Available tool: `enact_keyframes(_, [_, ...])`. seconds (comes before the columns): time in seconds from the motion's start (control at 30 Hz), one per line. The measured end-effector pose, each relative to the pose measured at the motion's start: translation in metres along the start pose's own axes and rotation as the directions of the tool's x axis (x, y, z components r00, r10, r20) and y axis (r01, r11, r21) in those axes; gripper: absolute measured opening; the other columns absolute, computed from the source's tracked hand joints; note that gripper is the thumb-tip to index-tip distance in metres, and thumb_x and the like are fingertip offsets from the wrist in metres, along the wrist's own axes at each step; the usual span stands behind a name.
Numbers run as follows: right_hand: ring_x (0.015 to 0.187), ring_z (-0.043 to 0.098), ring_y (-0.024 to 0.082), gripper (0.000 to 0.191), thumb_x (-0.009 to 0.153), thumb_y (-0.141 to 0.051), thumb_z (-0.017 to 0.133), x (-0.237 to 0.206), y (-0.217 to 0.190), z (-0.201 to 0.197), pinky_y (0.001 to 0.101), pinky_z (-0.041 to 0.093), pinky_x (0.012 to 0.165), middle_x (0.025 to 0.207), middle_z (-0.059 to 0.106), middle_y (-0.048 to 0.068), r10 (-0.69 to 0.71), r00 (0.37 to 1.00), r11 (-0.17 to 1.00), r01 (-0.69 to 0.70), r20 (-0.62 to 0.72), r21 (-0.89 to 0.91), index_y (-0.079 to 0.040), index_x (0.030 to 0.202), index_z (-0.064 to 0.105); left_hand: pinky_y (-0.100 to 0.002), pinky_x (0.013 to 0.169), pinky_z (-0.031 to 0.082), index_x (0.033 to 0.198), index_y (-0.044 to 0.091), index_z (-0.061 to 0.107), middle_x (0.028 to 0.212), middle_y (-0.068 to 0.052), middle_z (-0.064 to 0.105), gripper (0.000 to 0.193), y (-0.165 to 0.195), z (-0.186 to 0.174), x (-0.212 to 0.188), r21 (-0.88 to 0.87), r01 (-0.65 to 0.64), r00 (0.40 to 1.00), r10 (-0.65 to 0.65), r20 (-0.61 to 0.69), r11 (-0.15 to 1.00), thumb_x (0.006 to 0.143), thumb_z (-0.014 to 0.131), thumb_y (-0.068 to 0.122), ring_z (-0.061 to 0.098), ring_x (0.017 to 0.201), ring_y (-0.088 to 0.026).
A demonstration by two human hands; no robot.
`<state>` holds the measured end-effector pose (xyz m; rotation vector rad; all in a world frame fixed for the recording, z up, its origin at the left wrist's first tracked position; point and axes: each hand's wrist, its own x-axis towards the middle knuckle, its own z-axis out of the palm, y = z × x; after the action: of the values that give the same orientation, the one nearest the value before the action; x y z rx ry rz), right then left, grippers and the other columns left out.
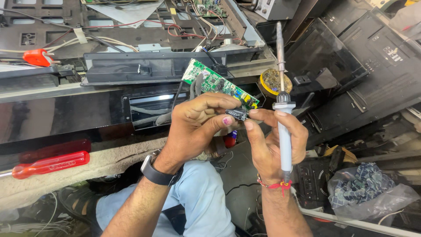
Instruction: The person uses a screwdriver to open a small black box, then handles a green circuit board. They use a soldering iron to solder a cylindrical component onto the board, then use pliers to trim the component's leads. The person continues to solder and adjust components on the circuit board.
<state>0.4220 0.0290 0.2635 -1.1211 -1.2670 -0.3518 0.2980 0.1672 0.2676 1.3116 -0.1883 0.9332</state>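
My left hand (197,125) and my right hand (272,140) meet at a small dark cylindrical capacitor (237,114), pinched between the fingertips of both. The right hand also carries a white-handled soldering iron (284,131), held upright along the palm with its metal tip pointing up. Just behind the fingers lies a green circuit board (217,82), tilted against a long black panel (158,66). A dark watch sits on my left wrist and a red thread on my right.
A red-handled screwdriver (50,164) rests on the bench edge at the left. A round tin of yellowish flux (271,82) stands behind the iron. Black television back covers (372,66) fill the right side. A plastic bag with patterned cloth (364,188) lies at lower right.
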Motion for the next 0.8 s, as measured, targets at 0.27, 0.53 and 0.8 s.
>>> enact_keyframes(0.27, [0.096,0.075,0.023,0.059,0.095,0.014,0.075,0.005,0.0,-0.004,0.033,0.062,0.092,0.103,0.071,0.019,-0.022,0.998,0.999,0.02,0.066,0.028,-0.01,0.137,0.042,-0.027,0.089,0.063,0.118,-0.003,0.07,0.127,-0.012,0.07,0.023,0.01,-0.006,-0.004,0.156,0.059,0.998,-0.064,0.028,0.986,0.095,0.069,-0.008,0.072,0.104,-0.013])
enact_keyframes(0.53, [0.091,0.073,0.024,0.059,0.093,0.012,0.076,0.01,-0.005,-0.006,0.0363,0.061,0.089,0.103,0.072,0.016,-0.082,0.99,0.997,0.081,0.117,0.009,-0.011,0.133,0.039,-0.027,0.094,0.063,0.115,-0.002,0.072,0.124,-0.014,0.073,0.023,0.018,-0.005,-0.003,0.283,-0.058,0.997,0.04,0.067,0.957,0.092,0.071,-0.009,0.073,0.11,-0.015])
enact_keyframes(0.8, [0.087,0.072,0.025,0.063,0.092,0.01,0.075,0.012,-0.003,-0.01,0.0362,0.06,0.084,0.1,0.07,0.018,-0.088,0.988,0.995,0.083,0.128,0.048,-0.013,0.134,0.034,-0.025,0.084,0.063,0.116,-0.002,0.072,0.125,-0.016,0.072,0.023,0.014,-0.001,-0.008,0.257,-0.016,0.999,0.007,0.035,0.966,0.094,0.071,-0.008,0.072,0.104,-0.014])
